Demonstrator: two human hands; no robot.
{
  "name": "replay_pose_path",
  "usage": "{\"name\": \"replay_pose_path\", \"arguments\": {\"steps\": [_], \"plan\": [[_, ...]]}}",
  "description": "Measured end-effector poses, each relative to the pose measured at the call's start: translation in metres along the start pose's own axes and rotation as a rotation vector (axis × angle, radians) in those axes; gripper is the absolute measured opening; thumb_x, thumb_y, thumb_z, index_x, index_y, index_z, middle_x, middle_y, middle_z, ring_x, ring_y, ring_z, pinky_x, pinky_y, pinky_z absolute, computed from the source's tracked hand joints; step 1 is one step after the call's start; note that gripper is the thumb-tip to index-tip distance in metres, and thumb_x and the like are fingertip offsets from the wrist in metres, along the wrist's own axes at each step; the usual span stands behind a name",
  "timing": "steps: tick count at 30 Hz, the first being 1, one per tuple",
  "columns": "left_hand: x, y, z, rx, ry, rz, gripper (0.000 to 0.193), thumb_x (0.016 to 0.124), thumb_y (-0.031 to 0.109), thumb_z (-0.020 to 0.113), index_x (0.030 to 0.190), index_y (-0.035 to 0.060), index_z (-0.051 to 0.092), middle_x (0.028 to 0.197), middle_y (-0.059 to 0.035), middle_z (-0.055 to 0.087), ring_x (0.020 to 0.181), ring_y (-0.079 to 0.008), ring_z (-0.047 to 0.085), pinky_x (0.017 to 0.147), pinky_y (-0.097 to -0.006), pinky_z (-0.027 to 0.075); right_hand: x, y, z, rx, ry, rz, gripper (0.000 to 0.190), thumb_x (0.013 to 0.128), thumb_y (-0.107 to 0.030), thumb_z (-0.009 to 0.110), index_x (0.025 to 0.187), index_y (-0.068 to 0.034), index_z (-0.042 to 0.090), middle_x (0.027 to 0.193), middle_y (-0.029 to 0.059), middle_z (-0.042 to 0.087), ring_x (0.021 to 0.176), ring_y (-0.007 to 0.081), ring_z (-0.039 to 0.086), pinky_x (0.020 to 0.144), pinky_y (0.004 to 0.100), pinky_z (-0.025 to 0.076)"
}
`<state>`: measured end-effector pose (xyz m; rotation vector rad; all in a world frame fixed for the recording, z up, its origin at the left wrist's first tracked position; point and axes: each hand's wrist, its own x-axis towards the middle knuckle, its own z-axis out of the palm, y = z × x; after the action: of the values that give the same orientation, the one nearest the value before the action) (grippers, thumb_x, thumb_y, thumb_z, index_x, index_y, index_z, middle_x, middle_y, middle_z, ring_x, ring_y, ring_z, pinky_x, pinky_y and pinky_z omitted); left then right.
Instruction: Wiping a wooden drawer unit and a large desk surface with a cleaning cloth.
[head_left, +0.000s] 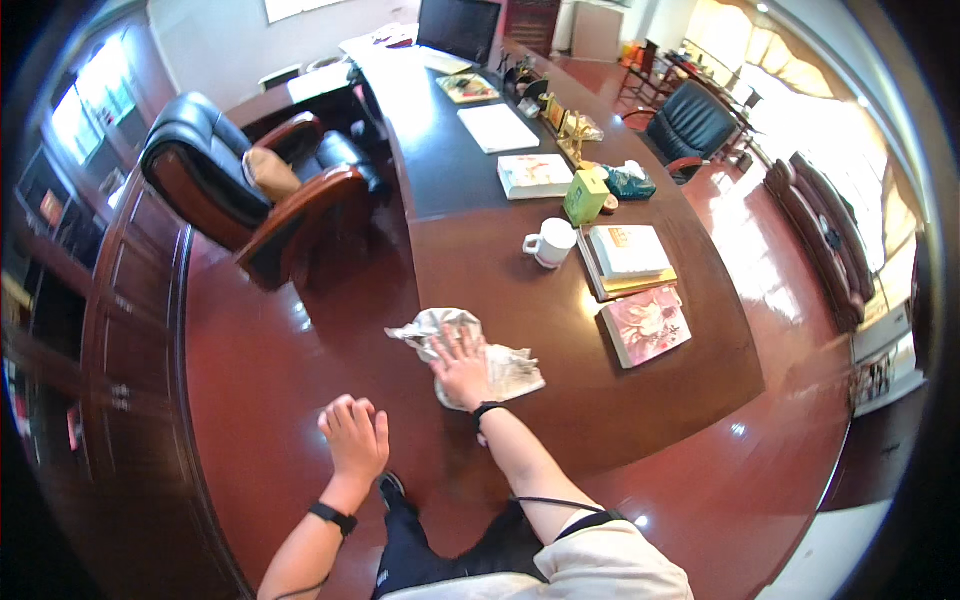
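Observation:
My right hand lies flat, fingers spread, on a crumpled grey-white cloth. The cloth rests on the brown wooden desk near its left edge, and one end of it reaches that edge. Off to the left of the desk, my left hand hovers over the floor. Its fingers are loosely bent and nothing shows in it. Farther up the desk stands a white mug, its handle to the left. Right of the cloth lies a thick book with a pink illustrated cover.
A stack of books and folders sits beyond the pink book. Past the mug are a green box, a tissue pack and a white book. A black leather armchair stands left of the desk. Wooden cabinets line the left.

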<state>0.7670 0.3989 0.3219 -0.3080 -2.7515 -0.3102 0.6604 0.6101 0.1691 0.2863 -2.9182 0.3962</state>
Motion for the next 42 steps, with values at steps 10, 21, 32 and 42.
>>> {"name": "replay_pose_path", "arguments": {"steps": [10,21,32,42], "plan": [[0.093,-0.067,0.028,-0.162,-0.005,0.300,0.023,0.085,0.030,0.060,0.095,0.0108,0.051,0.101,-0.0107,0.046,0.100,-0.0290,0.046,0.089,-0.0458,0.033,-0.077,0.083,-0.043,-0.182,-0.056,0.620,0.054,0.098,-0.045,0.037,0.146,-0.019,0.038,0.159,0.0048,0.014,0.145,0.0303,0.014,0.116,0.0531,0.010],[0.174,0.049,0.050,-0.435,0.012,0.575,0.023,0.086,0.028,0.060,0.096,0.0098,0.051,0.100,-0.0108,0.046,0.100,-0.0291,0.045,0.088,-0.0449,0.032,-0.182,-0.060,-0.016,-0.289,-0.064,1.016,0.069,0.095,-0.050,0.038,0.150,-0.010,0.027,0.157,0.0191,0.013,0.143,0.0454,0.012,0.112,0.0630,0.006],[0.222,0.041,0.126,-0.330,-0.101,0.671,0.025,0.085,0.032,0.059,0.092,0.0101,0.051,0.098,-0.0108,0.047,0.098,-0.0291,0.046,0.088,-0.0441,0.032,-0.038,0.058,-0.014,-0.242,0.141,1.208,0.055,0.092,-0.052,0.042,0.136,-0.019,0.054,0.159,0.0154,0.005,0.141,0.0509,0.006,0.108,0.0697,0.001],[0.268,-0.005,0.162,-0.227,-0.190,0.544,0.022,0.085,0.027,0.059,0.093,0.0085,0.051,0.101,-0.0133,0.046,0.099,-0.0308,0.044,0.088,-0.0450,0.031,0.108,0.028,0.009,-0.176,0.005,0.954,0.070,0.094,-0.053,0.038,0.148,-0.009,0.032,0.159,0.0160,0.011,0.141,0.0497,0.012,0.109,0.0683,0.001]]}}
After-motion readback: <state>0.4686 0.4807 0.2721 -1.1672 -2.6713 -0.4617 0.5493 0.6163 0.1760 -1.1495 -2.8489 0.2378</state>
